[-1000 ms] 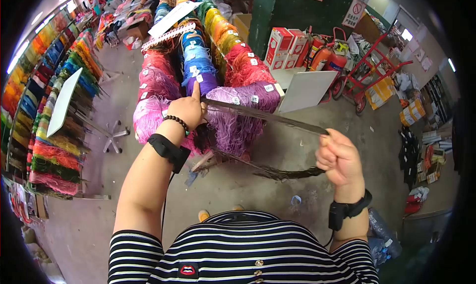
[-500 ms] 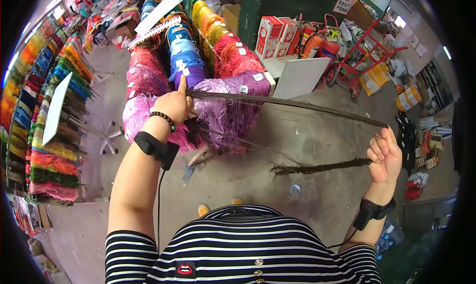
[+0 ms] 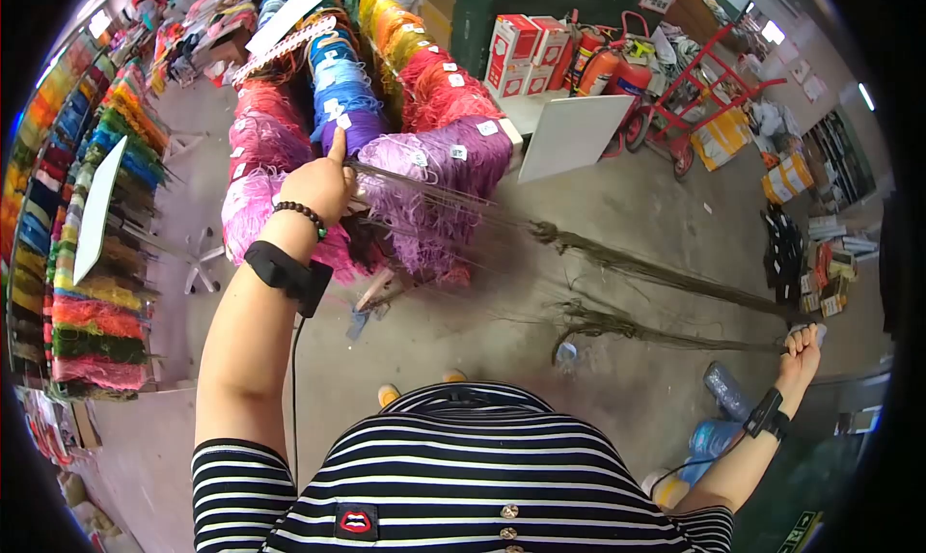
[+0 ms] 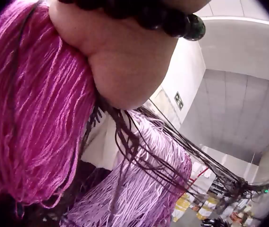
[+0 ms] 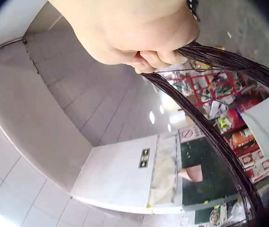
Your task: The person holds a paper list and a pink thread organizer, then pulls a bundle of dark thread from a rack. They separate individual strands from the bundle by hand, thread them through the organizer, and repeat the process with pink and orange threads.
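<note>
A long skein of dark brown yarn (image 3: 666, 275) stretches between my hands in two loose strands with frayed tangles midway. My right hand (image 3: 799, 355), out at the far right with the arm extended, grips the skein's end; in the right wrist view both yarn strands (image 5: 205, 125) leave its curled fingers. At the rack's near end, my left hand (image 3: 318, 188) holds the thin other end, index finger straight along the purple yarn (image 3: 367, 130). Loose dark threads (image 4: 144, 156) trail from beneath that hand, between magenta yarn (image 4: 35, 104) and lilac yarn (image 4: 139, 175).
Rows of labelled coloured yarn (image 3: 439, 85) fill the rack ahead. Another yarn rack (image 3: 101, 312) stands left. A white board (image 3: 576, 136) leans beside red boxes (image 3: 526, 56) and fire extinguishers (image 3: 596, 69). Behind is a red hand truck (image 3: 709, 99). Plastic bottles (image 3: 714, 435) lie at lower right.
My right hand has swung far out to the right and down, drawing the dark yarn along; its strands now spread apart and sag. The left hand keeps its place at the rack.
</note>
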